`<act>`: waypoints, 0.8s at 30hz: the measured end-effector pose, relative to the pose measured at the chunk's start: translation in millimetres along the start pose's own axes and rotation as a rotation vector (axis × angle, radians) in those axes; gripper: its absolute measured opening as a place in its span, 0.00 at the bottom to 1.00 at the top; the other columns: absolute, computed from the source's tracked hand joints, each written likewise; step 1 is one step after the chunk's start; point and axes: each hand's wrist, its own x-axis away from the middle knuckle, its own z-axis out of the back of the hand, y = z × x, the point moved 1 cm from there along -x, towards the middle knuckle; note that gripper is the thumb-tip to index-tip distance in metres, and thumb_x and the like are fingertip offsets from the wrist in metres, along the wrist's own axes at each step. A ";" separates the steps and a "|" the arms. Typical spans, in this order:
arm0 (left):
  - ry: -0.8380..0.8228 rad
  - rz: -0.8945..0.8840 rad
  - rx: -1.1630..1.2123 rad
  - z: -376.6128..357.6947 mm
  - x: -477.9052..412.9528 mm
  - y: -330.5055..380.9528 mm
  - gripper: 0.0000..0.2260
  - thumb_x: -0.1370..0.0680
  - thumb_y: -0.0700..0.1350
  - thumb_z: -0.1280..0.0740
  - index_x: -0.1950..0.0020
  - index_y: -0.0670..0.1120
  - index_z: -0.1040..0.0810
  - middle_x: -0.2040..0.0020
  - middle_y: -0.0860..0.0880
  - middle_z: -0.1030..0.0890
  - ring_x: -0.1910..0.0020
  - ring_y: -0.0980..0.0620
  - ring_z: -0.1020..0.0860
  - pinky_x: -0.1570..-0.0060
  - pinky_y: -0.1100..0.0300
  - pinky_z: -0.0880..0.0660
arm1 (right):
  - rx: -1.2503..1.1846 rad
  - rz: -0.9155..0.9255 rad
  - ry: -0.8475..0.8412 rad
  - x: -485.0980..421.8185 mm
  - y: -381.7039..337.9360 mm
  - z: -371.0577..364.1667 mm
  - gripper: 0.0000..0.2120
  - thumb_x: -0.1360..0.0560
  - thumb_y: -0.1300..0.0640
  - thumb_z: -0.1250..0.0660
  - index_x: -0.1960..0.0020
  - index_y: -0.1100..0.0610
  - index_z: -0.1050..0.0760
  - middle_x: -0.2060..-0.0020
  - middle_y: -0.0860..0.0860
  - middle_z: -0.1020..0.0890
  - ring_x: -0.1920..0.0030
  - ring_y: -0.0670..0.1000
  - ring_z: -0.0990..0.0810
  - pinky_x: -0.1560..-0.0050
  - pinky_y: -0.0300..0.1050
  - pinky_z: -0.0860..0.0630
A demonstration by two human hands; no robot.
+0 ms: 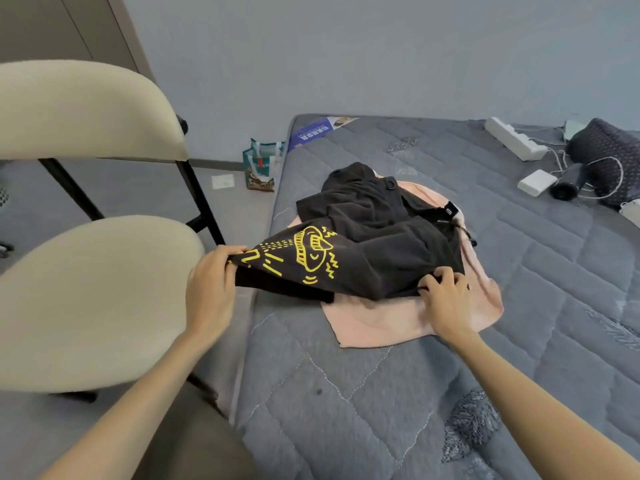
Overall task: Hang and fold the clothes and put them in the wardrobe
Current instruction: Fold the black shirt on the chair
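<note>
A black T-shirt with a yellow print (311, 261) lies crumpled on the grey mattress (346, 393), stretched toward the left edge. My left hand (211, 289) grips its left end, lifted just past the mattress edge. My right hand (446, 299) pinches the shirt's lower hem on the right. Behind it lies a second dark garment with a black label (374, 206). A pink garment (377, 323) is spread flat beneath both. The brown wardrobe (52, 26) stands at the far left corner, doors shut.
A beige chair (86, 299) with black legs stands close to the mattress on the left. A paper bag (261, 164) sits on the floor by the wall. A white power strip (512, 138), a white box, cables, a hair dryer (568, 185) and a dark pouch crowd the far right.
</note>
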 end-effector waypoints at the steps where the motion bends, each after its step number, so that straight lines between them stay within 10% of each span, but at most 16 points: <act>1: -0.008 0.038 -0.018 0.4 1.1 -7.0 0.13 0.21 0.33 0.42 0.43 0.47 0.23 0.43 0.51 0.19 0.46 0.46 0.24 0.45 0.47 0.28 | -0.032 -0.008 -0.035 -0.5 -7.3 -1.6 0.10 0.20 0.58 0.39 0.42 0.56 0.23 0.40 0.56 0.25 0.42 0.64 0.29 0.42 0.56 0.33; 6: -0.129 0.177 -0.073 -5.0 4.3 -16.4 0.16 0.23 0.31 0.39 0.37 0.43 0.27 0.39 0.45 0.22 0.40 0.42 0.25 0.43 0.50 0.30 | -0.609 0.092 0.039 13.2 -64.1 33.5 0.07 0.18 0.60 0.43 0.45 0.58 0.26 0.50 0.51 0.19 0.51 0.56 0.21 0.47 0.53 0.28; 12: -0.420 -0.049 -0.037 -23.5 6.0 18.9 0.42 0.32 0.34 0.26 0.23 0.49 0.41 0.25 0.47 0.36 0.26 0.47 0.39 0.28 0.51 0.40 | -0.886 0.439 -0.128 42.5 -142.3 80.2 0.04 0.23 0.57 0.32 0.49 0.55 0.21 0.58 0.45 0.16 0.59 0.41 0.21 0.55 0.27 0.30; 15: -0.516 -0.056 -0.227 -31.9 18.4 22.7 0.50 0.33 0.41 0.24 0.21 0.54 0.53 0.22 0.48 0.45 0.23 0.47 0.47 0.29 0.49 0.41 | -0.974 0.369 -0.373 45.4 -133.8 65.7 0.05 0.24 0.58 0.31 0.49 0.55 0.19 0.54 0.45 0.15 0.53 0.40 0.19 0.49 0.31 0.25; 18: -0.640 -0.092 -0.333 -41.0 36.3 24.5 0.54 0.33 0.46 0.22 0.22 0.59 0.59 0.21 0.50 0.55 0.22 0.45 0.55 0.27 0.46 0.46 | -0.935 0.181 -0.242 35.8 -101.7 45.9 0.06 0.23 0.61 0.33 0.48 0.54 0.20 0.52 0.45 0.16 0.54 0.37 0.21 0.51 0.28 0.29; 24: -0.779 -0.202 -0.405 -89.1 71.5 48.9 0.38 0.28 0.62 0.33 0.23 0.57 0.46 0.23 0.50 0.52 0.24 0.45 0.55 0.27 0.39 0.57 | -0.744 -0.145 -0.208 5.4 -46.6 13.1 0.19 0.24 0.63 0.37 0.33 0.59 0.30 0.35 0.58 0.27 0.37 0.54 0.27 0.35 0.48 0.32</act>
